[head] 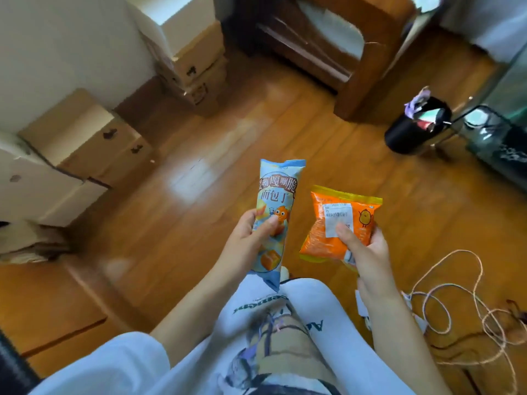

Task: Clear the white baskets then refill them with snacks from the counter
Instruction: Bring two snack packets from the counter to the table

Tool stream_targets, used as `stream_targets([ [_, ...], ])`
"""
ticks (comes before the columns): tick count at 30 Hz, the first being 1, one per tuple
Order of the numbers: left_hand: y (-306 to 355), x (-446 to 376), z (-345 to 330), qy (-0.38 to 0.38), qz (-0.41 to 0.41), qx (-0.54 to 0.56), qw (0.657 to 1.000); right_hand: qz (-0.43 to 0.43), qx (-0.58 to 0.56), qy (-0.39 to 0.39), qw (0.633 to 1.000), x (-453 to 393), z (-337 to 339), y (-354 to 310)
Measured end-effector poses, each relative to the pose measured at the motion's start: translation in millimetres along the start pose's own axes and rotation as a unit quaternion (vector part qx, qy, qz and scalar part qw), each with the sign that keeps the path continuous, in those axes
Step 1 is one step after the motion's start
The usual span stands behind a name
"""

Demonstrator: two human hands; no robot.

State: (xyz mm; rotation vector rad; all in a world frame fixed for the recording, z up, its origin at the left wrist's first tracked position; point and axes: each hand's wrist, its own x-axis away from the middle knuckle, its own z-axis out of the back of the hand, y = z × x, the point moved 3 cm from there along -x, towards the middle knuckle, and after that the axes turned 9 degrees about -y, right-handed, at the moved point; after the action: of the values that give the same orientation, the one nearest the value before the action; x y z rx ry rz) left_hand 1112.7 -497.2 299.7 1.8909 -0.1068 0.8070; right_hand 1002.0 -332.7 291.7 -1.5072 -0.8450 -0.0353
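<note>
I have one snack in each hand and I am standing over the wooden floor (285, 115), looking down past my white printed shirt (285, 323). My left hand (248, 240) is curled round the lower half of a tall blue bread-cube packet (278, 206), thumb across its front and fingers behind, so the packet stands nearly upright with its top seam pointing away from me. My right hand (365, 246) grips an orange snack bag (339, 223) by its near right corner, thumb pressed on the white label, the bag tilted a little to the left; the two packets are near each other but not touching. Neither the white baskets nor the counter is anywhere in my view, so I cannot tell whether the baskets have been cleared, or how many snacks are already in them. Holding two sealed packets out in the open room, I judge I am in the carrying part of the job, either taking these away from a basket or bringing them to one, and I cannot say which from here. Whichever it is, both packets have yet to be set down, so the work is unfinished. Around me, cardboard boxes (85, 132) are stacked along the wall on the far left, a wooden chair (342, 38) stands far ahead, a black bin (413, 129) sits to the far right, and a loose cord (456, 309) lies coiled on the floor near my right side, which I should step around.
</note>
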Motion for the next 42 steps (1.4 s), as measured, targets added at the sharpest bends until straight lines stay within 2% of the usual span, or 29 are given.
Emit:
stream_targets([
  [7,19.6,-70.2,-74.7,-0.080,0.047,-0.055,0.994,0.020,-0.070,0.135,0.988,-7.6,93.3,-11.4],
  [9,35.4,-124.3,-124.0,-0.128,0.083,-0.091,0.984,0.020,-0.089,0.197,0.976,-27.6,144.9,-25.2],
  [13,47.3,-144.3,-133.3,-0.133,0.063,-0.095,0.985,0.034,-0.106,0.201,0.973,-40.6,148.1,-36.0],
  [20,130.5,-264.4,-232.5,-0.225,0.054,-0.163,0.959,0.062,-0.147,0.281,0.946,-126.6,211.2,-122.5],
  [25,161.7,-326.5,-289.4,-0.272,0.068,-0.231,0.932,0.082,-0.188,0.317,0.926,-161.4,246.0,-151.6],
  [31,157.0,-369.9,-358.8,-0.294,0.104,-0.285,0.906,0.084,-0.233,0.383,0.890,-169.0,303.9,-151.5],
  [35,141.2,-395.0,-419.3,-0.307,0.121,-0.303,0.894,0.087,-0.256,0.413,0.869,-176.0,367.3,-152.6],
  [38,135.0,-413.7,-470.3,-0.313,0.128,-0.323,0.884,0.088,-0.255,0.419,0.867,-184.2,420.4,-160.9],
  [42,131.6,-434.7,-543.4,-0.308,0.120,-0.308,0.892,0.089,-0.246,0.414,0.872,-192.3,496.3,-182.6],
])
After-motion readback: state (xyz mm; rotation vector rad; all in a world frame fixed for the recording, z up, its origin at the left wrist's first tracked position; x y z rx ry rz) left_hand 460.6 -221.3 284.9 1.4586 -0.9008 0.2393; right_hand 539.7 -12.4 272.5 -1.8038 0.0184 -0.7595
